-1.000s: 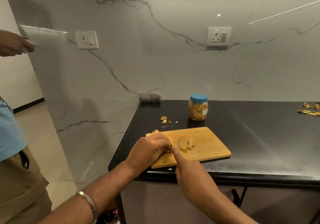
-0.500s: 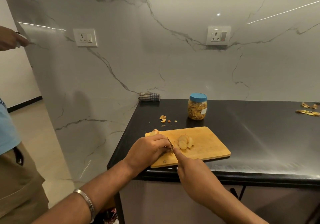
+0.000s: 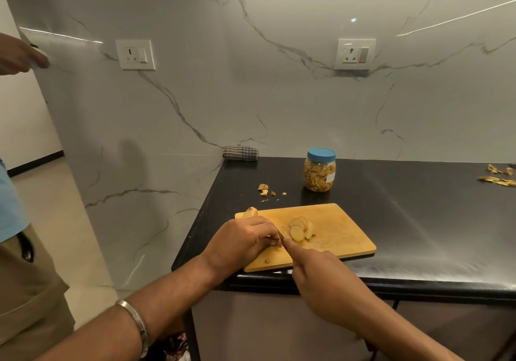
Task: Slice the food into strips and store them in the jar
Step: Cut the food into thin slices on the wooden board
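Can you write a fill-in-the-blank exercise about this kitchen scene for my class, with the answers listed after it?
1. The jar has a lid coloured ____.
2. The cut slices lie on a wooden cutting ____.
3. The folded cloth lies on the counter's far corner, against the marble ____.
4. The right hand holds a ____, its blade beside the left hand.

Answers: blue; board; wall; knife
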